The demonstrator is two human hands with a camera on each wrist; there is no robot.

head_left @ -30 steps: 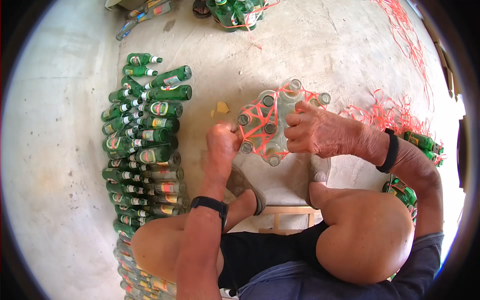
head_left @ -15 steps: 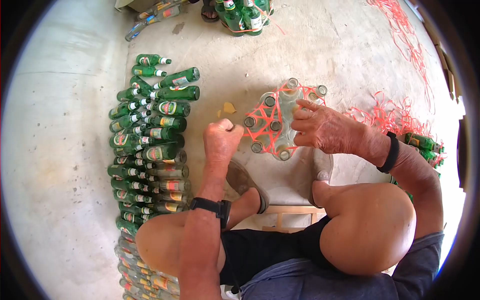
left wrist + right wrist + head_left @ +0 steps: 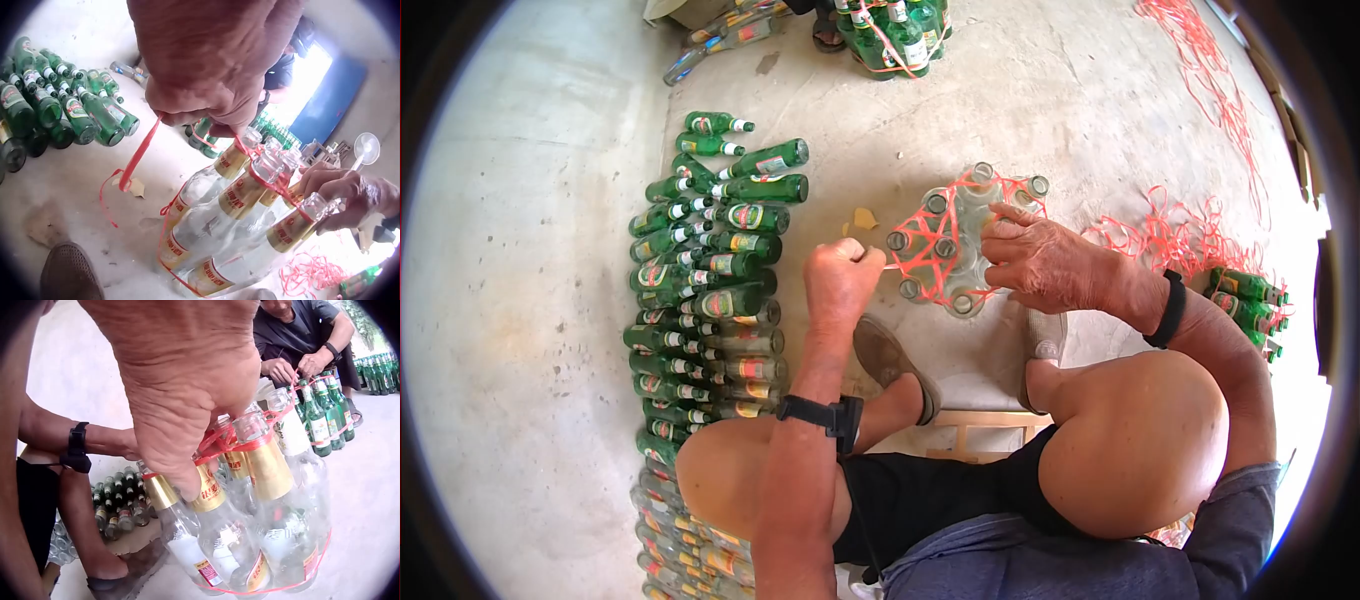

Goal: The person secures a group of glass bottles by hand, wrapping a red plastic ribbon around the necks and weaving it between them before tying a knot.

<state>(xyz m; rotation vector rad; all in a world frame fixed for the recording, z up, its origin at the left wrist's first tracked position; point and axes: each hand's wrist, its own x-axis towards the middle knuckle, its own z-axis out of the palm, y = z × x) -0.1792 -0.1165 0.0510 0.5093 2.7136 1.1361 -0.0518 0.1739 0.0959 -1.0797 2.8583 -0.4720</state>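
Clear glass bottles [image 3: 965, 255] [image 3: 234, 206] [image 3: 281, 528] with gold neck labels stand upright in a bundle on the floor, red strap [image 3: 920, 228] criss-crossing their necks and another loop round their lower parts. Left of them, my left hand [image 3: 838, 285] [image 3: 215, 69] is curled round a length of strap running to the bundle; a loose tail [image 3: 142, 153] hangs below it. My right hand [image 3: 1050, 258] [image 3: 350, 194] [image 3: 181, 387] grips among the necks on the bundle's right side; its fingertips are partly hidden.
Green and clear bottles [image 3: 745, 217] lie stacked at the left. Tied green bottles [image 3: 895, 40] [image 3: 325, 415] stand ahead beside another person [image 3: 306, 337]. Loose red strap [image 3: 1180, 235] and more green bottles [image 3: 1250, 300] lie at the right. My shoes [image 3: 890, 360] are near the bundle.
My left hand has drawn slightly left from the bundle, leaving a short stretch of strap between them. My right hand stays at the necks, its fingers slightly shifted.
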